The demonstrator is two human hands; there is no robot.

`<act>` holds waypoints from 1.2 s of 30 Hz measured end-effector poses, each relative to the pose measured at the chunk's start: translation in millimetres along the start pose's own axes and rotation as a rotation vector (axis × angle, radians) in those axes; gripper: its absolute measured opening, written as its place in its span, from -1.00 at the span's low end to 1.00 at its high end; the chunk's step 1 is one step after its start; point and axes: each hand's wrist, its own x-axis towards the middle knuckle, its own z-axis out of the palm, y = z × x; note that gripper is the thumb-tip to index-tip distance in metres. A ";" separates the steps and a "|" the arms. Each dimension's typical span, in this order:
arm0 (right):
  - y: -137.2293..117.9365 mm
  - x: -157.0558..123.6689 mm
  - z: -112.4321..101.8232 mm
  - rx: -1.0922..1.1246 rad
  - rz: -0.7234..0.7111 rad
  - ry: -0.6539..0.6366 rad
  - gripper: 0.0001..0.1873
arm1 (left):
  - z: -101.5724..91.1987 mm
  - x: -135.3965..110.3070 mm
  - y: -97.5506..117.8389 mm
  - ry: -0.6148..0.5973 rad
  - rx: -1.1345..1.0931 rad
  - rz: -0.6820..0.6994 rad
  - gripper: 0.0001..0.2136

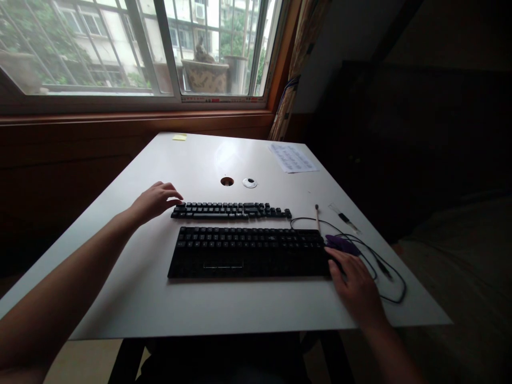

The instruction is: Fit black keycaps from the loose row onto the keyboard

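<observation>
A black keyboard (248,256) lies flat on the white table, its lower rows stripped of keycaps except for a long bar-shaped part near the front. Behind it, loose black keycaps (236,209) stand in rows. My left hand (157,200) reaches to the left end of these rows, thumb and index finger closed together at a corner keycap (180,205). At the keyboard's right end rests my right hand (356,277), its fingers and thumb gripping the edge. A purple cloth (342,244) lies just beyond this hand, partly under the cable.
The keyboard's black cable (402,290) loops at the right. Near it lie a thin stick with a dark tip (317,210) and a small clear-and-black tool (344,218). Farther back are a cable hole (227,181), its round cover (249,183), printed paper (294,158) and yellow notes (180,137).
</observation>
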 end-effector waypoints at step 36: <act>3.1 -2.3 3.8 0.019 0.017 -0.010 -0.67 | -8.5 -31.8 -24.7 0.072 -0.367 -0.341 -0.42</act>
